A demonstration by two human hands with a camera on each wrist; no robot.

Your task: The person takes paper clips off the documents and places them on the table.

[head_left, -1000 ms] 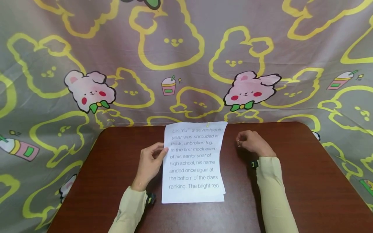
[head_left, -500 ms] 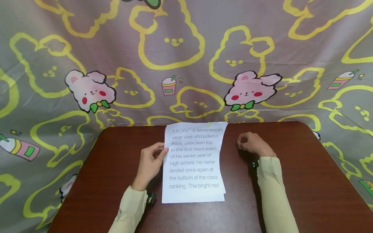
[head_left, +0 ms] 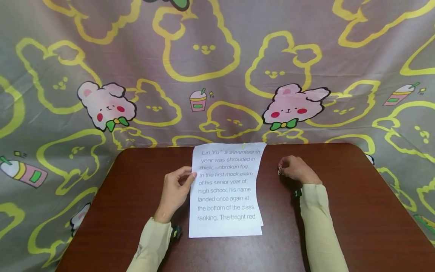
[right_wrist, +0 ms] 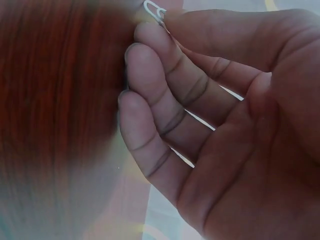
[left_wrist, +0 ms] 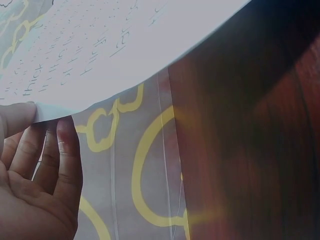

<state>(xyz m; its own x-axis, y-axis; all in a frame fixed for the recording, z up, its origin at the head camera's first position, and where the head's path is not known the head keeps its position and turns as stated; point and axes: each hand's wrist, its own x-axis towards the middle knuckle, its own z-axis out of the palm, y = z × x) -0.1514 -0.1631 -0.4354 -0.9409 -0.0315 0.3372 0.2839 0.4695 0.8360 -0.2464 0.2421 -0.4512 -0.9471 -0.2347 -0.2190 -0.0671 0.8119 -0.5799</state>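
Observation:
My left hand [head_left: 175,192] pinches the left edge of a small stack of printed paper sheets [head_left: 225,189], thumb on the front and fingers behind. The sheets tilt up toward me, and a lower sheet peeks out at the bottom right corner. A yellow paper clip [head_left: 243,146] sits on their top edge, right of the middle. To the right of the paper, my right hand [head_left: 297,169] pinches a white paper clip [head_left: 279,170] between thumb and fingertip. In the right wrist view the looped end of that clip [right_wrist: 152,9] sticks out past the thumb.
Beneath both hands lies a dark reddish-brown wooden table [head_left: 360,211] with rounded far corners. A grey curtain [head_left: 234,94] printed with yellow bear outlines hangs behind it and along both sides. Each wrist wears a small black camera strap [head_left: 176,232].
My right hand has dipped slightly, and the white paper clip shows more clearly at its fingertips. The left hand and the sheets have stayed in place.

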